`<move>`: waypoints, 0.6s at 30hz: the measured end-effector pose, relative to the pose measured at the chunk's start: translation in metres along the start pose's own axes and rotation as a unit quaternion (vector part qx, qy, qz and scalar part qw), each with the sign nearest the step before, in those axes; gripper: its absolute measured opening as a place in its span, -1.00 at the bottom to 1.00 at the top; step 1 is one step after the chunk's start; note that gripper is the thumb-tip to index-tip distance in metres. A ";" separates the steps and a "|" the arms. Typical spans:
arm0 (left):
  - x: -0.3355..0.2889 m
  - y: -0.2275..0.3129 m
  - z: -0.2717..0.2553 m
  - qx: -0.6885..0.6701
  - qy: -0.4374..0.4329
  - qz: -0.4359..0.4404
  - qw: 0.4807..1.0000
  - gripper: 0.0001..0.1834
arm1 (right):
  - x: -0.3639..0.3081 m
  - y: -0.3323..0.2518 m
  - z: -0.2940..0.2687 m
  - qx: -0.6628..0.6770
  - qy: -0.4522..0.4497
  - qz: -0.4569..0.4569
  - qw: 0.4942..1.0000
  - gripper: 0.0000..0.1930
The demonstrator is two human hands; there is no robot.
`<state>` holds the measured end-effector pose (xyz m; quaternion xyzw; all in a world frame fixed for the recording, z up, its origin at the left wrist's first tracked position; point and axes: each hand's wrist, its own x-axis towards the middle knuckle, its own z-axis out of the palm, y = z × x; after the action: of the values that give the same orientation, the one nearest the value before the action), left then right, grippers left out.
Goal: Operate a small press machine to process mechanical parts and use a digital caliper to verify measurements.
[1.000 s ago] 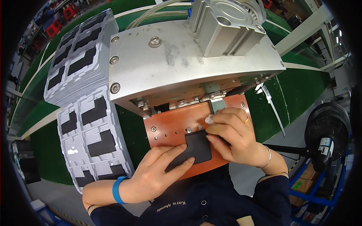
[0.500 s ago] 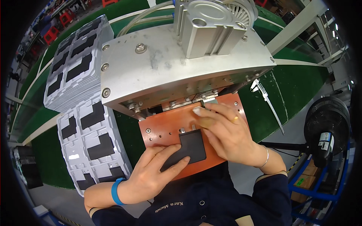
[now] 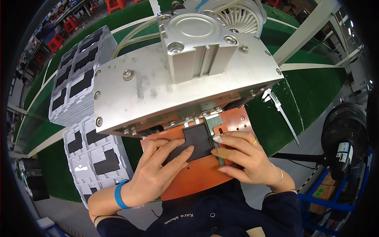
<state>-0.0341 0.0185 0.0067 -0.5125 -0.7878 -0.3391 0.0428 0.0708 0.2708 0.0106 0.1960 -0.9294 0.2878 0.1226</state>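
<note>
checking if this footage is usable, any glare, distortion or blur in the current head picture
In the head view, the fisheye bows the green table and blackens the corners; in the head view, glare whitens a spot on the lower white tray; in the head view, the left hand and right hand look fairly sharp, the distant red stools softer.

One left hand (image 3: 154, 165) and one right hand (image 3: 248, 156) make two hands. One black piece (image 3: 197, 140) is under the left. There is one metal machine (image 3: 130, 98), one orange plate (image 3: 199, 179), two stacks of pale trays (image 3: 77, 111), one black fan (image 3: 341, 128), one measuring tool (image 3: 282, 110), one wristband (image 3: 119, 194), one bracelet (image 3: 281, 177) and one ring (image 3: 255, 142).
</note>
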 end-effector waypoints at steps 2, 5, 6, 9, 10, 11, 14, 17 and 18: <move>0.004 -0.003 0.001 0.006 0.000 0.000 1.000 -0.53 | -0.001 0.001 0.001 -0.014 -0.012 -0.007 1.000 -0.55; 0.006 -0.005 0.004 0.012 -0.002 -0.003 1.000 -0.55 | 0.000 0.002 -0.001 -0.021 -0.030 -0.009 0.999 -0.53; 0.006 -0.005 0.003 0.015 -0.005 -0.004 1.000 -0.56 | 0.001 0.001 -0.001 -0.026 -0.038 -0.009 0.999 -0.52; 0.005 -0.002 0.003 0.019 -0.009 -0.018 1.000 -0.59 | 0.003 0.000 -0.002 -0.045 -0.066 -0.013 0.997 -0.47; 0.005 -0.001 0.004 0.019 -0.010 -0.024 0.999 -0.59 | 0.003 -0.001 -0.003 -0.056 -0.079 -0.013 0.995 -0.46; 0.005 -0.001 0.004 0.022 -0.011 -0.027 0.999 -0.59 | 0.004 -0.003 -0.004 -0.067 -0.091 -0.015 0.993 -0.46; 0.004 0.001 0.005 0.026 -0.012 -0.035 0.999 -0.61 | 0.004 -0.003 -0.002 -0.087 -0.115 -0.017 0.989 -0.43; 0.004 0.001 0.006 0.023 -0.009 -0.041 0.999 -0.63 | 0.005 -0.004 -0.001 -0.084 -0.121 -0.012 0.989 -0.43; 0.005 0.001 0.006 0.023 -0.011 -0.042 0.999 -0.63 | 0.005 -0.004 -0.001 -0.086 -0.125 -0.010 0.988 -0.42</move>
<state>-0.0340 0.0256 0.0045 -0.4818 -0.8162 -0.3172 0.0320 0.0686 0.2670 0.0154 0.2287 -0.9566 0.1791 0.0244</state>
